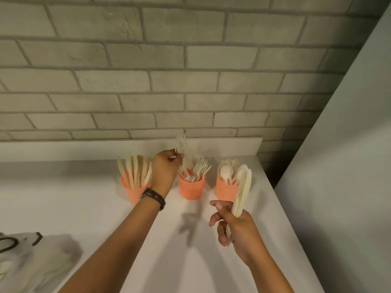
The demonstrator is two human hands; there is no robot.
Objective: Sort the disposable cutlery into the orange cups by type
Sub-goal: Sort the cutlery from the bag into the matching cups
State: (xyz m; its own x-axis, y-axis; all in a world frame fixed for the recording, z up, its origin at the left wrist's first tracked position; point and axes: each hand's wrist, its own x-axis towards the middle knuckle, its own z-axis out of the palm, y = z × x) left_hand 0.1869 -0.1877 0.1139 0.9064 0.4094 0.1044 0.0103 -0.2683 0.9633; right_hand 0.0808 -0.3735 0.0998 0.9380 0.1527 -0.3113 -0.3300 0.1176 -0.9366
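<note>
Three orange cups stand in a row near the back of the white counter. The left cup (132,192) holds knives, the middle cup (191,190) holds forks and the right cup (225,190) holds spoons. My left hand (166,167) is raised between the left and middle cups and pinches a pale fork (181,144), tines up. My right hand (234,227) is in front of the right cup and grips a bundle of spoons (242,190) that points up in front of that cup.
A white bag with dark handles (25,256) lies at the counter's (84,208) left front. A grey brick wall (169,70) rises behind the cups and a plain wall (342,166) bounds the counter on the right.
</note>
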